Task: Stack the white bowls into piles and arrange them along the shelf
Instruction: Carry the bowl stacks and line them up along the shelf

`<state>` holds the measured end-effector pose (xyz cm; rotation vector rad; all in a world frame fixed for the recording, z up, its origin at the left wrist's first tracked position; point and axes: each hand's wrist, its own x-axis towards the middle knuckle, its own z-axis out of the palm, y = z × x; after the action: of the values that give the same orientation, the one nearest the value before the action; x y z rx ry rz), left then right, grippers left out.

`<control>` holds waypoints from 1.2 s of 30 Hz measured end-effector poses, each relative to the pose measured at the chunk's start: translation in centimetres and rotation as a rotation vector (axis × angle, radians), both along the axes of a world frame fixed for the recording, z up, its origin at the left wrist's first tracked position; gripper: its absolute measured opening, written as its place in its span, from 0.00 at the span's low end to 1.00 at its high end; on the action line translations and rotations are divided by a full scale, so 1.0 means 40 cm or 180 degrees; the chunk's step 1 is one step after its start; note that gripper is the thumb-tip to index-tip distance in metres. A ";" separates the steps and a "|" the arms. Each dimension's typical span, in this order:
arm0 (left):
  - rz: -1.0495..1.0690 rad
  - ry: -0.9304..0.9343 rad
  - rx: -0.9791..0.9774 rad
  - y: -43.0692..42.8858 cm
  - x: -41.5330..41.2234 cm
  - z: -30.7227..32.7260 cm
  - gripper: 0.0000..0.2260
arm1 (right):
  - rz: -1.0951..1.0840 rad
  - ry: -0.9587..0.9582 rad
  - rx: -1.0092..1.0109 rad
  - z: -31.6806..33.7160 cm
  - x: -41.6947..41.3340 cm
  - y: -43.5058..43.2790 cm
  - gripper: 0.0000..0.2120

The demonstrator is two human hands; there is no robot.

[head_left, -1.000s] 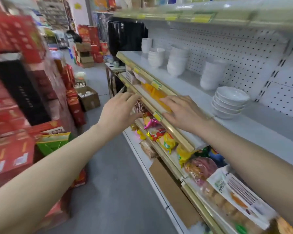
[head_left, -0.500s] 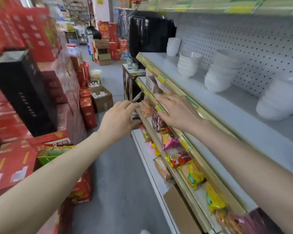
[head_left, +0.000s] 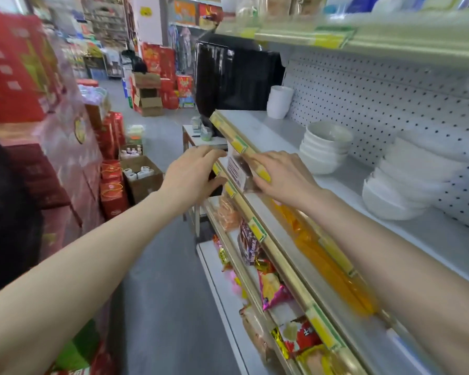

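Shop aisle, grey shelf (head_left: 349, 180) with gold price rail (head_left: 225, 128) along its front: fingers (head_left: 260, 161) of the right hand (head_left: 284, 180) lie straight and spread, palm down over the rail, gripping nothing. The left hand (head_left: 192, 177) hangs just off the rail on the aisle side, fingers loosely bent, thumb apart, also empty. White bowls sit in piles at the shelf's back against the pegboard (head_left: 390, 104): blurred near pile (head_left: 406, 185), middle pile (head_left: 325, 150), tall far stack (head_left: 279, 101), none touched; snack packets (head_left: 274, 290) fill lower shelves, red boxes (head_left: 11, 63) line the opposite side.
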<state>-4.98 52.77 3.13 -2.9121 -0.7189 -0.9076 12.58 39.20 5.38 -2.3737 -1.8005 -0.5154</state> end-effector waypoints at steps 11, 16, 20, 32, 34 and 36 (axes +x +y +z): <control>-0.1052 0.0112 0.0258 0.410 0.301 0.021 0.26 | -0.0841 0.0057 0.0301 0.015 0.169 0.306 0.24; -0.1726 0.0154 0.0217 0.441 0.470 0.026 0.27 | -0.1414 -0.0279 0.0809 0.052 0.250 0.279 0.23; -0.2124 0.0081 -0.0102 0.389 0.580 0.013 0.29 | -0.1955 -0.0518 0.1151 0.065 0.291 0.205 0.20; -0.2585 0.0883 -0.2138 0.179 0.783 -0.028 0.41 | -0.3153 0.0936 0.1559 0.029 0.383 0.042 0.25; -0.2647 0.0838 -0.2295 0.166 0.799 -0.039 0.39 | -0.3186 0.1501 0.1726 0.036 0.392 0.039 0.26; -0.2732 0.0747 -0.2477 0.158 0.808 -0.047 0.34 | -0.3216 0.1911 0.1793 0.043 0.392 0.034 0.25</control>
<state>27.34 59.09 1.26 -4.0062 0.3555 -0.2460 28.25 40.57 7.10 -2.4348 -0.1123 -0.2600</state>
